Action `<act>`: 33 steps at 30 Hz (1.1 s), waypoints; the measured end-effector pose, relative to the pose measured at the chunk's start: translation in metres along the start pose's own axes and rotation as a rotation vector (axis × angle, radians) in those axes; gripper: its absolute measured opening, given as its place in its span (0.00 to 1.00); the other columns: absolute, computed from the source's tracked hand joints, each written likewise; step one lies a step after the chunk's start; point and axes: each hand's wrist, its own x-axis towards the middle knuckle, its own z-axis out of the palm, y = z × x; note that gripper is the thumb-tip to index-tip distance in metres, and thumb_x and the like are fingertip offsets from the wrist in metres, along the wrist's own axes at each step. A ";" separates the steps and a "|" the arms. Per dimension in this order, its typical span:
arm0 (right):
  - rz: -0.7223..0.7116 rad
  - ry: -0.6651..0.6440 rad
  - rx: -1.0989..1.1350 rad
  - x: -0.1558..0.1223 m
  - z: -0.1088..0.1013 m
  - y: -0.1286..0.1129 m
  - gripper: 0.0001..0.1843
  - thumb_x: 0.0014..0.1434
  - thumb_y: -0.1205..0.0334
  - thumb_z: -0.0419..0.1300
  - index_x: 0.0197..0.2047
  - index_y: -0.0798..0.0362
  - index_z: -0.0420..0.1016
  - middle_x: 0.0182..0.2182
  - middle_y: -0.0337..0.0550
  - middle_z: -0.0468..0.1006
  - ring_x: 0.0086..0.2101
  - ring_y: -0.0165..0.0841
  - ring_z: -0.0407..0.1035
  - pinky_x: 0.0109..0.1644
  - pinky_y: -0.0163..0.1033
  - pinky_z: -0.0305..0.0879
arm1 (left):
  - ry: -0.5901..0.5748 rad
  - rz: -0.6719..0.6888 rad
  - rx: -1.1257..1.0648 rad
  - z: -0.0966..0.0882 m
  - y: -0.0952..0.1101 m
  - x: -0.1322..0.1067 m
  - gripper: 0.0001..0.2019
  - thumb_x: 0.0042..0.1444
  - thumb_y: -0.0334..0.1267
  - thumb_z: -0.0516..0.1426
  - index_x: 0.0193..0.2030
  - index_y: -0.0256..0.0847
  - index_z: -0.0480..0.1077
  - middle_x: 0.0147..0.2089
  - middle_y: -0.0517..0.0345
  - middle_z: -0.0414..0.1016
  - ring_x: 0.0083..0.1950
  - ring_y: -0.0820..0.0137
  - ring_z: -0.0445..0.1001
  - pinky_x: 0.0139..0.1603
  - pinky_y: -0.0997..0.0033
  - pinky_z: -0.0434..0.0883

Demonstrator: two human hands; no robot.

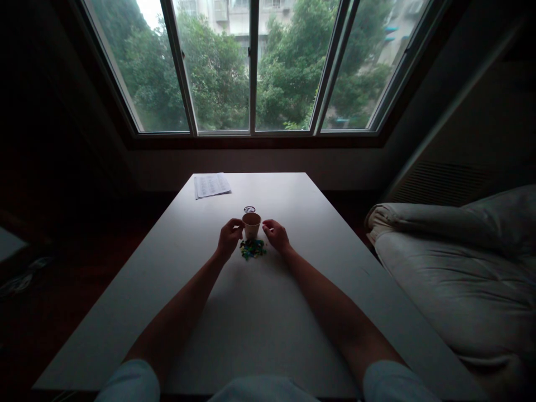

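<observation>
A brown paper cup (252,226) stands upright near the middle of the white table, its open mouth facing up. At its left side is my left hand (230,237), with fingers bent and their tips against the cup near the rim. My right hand (276,234) is close to the cup's right side. Its fingers are curled, thumb and forefinger slightly apart, and a narrow gap seems to separate them from the cup. Just in front of the cup lies a loose heap of small green, blue and yellow pieces (252,249), too small to make out. Behind it is a small round lid-like object (249,209).
Printed paper sheets (212,185) lie at the table's far left corner. The white table (259,329) reaches toward a wall with a wide window (251,72). To the right of the table is a pale, padded sofa-like piece (460,262).
</observation>
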 end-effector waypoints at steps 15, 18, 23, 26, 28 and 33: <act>-0.009 -0.002 -0.001 0.001 0.000 0.001 0.14 0.62 0.56 0.55 0.45 0.51 0.77 0.40 0.45 0.81 0.37 0.34 0.74 0.42 0.37 0.70 | -0.060 -0.022 0.060 0.002 0.007 -0.002 0.21 0.57 0.39 0.57 0.57 0.39 0.71 0.42 0.54 0.79 0.25 0.76 0.70 0.28 0.74 0.70; -0.014 -0.011 -0.051 0.002 -0.002 0.001 0.13 0.62 0.56 0.55 0.41 0.52 0.78 0.37 0.44 0.81 0.35 0.33 0.73 0.41 0.37 0.67 | -0.006 0.018 0.148 -0.001 0.005 -0.002 0.18 0.58 0.38 0.56 0.55 0.41 0.73 0.36 0.57 0.78 0.25 0.75 0.70 0.28 0.75 0.68; -0.008 -0.228 -0.137 0.008 -0.014 0.007 0.10 0.59 0.58 0.58 0.37 0.51 0.80 0.31 0.40 0.80 0.31 0.32 0.70 0.36 0.35 0.63 | 0.088 0.073 0.278 -0.014 -0.004 -0.003 0.13 0.59 0.37 0.55 0.49 0.41 0.74 0.38 0.57 0.78 0.27 0.75 0.69 0.30 0.75 0.69; -0.025 -0.433 -0.105 0.012 -0.025 0.013 0.09 0.56 0.60 0.61 0.38 0.51 0.81 0.29 0.38 0.79 0.29 0.30 0.70 0.35 0.32 0.61 | 0.088 0.081 0.351 -0.025 -0.014 -0.003 0.12 0.58 0.37 0.55 0.47 0.41 0.74 0.44 0.55 0.78 0.29 0.75 0.70 0.32 0.74 0.70; -0.051 -0.508 -0.080 0.013 -0.031 0.014 0.10 0.54 0.60 0.62 0.38 0.51 0.81 0.28 0.37 0.78 0.30 0.29 0.69 0.35 0.31 0.61 | 0.058 0.072 0.407 -0.031 -0.021 -0.003 0.10 0.58 0.37 0.56 0.45 0.41 0.75 0.44 0.54 0.78 0.30 0.74 0.70 0.32 0.74 0.69; -0.152 -0.537 -0.093 0.011 -0.033 0.008 0.10 0.52 0.63 0.65 0.39 0.50 0.82 0.30 0.37 0.76 0.31 0.29 0.67 0.36 0.32 0.61 | -0.089 0.115 0.555 -0.035 -0.030 -0.005 0.09 0.58 0.34 0.56 0.42 0.42 0.77 0.42 0.54 0.77 0.33 0.72 0.72 0.35 0.72 0.70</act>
